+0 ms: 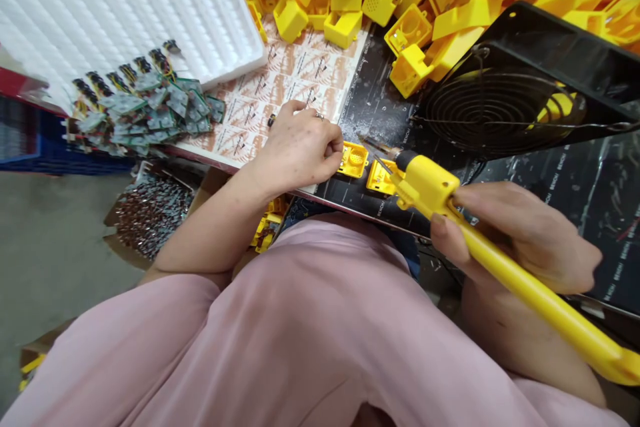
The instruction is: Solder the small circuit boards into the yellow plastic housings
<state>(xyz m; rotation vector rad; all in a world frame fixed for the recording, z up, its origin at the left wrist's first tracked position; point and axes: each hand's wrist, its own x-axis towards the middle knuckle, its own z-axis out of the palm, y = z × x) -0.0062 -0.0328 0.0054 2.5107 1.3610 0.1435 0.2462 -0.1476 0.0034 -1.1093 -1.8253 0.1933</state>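
Observation:
My right hand (520, 233) is wrapped round the yellow handle of a soldering iron (520, 273). The iron's metal tip points left, above a small open yellow plastic casing (381, 177); whether it touches is not clear. My left hand (303, 147) rests at the table edge with fingers curled and pressed together at the left side of another small yellow casing half (354, 160). That half has a round speaker grille, and the fingers hide part of it. A small dark part (271, 120) shows just behind the left hand.
Yellow plastic casings (345, 20) are heaped along the back. A black fan (490, 107) stands at right behind the iron. Circuit boards with wires (150, 107) lie piled at left, by a white foam sheet (125, 7). Below the table edge is a box of small metallic parts (153, 213).

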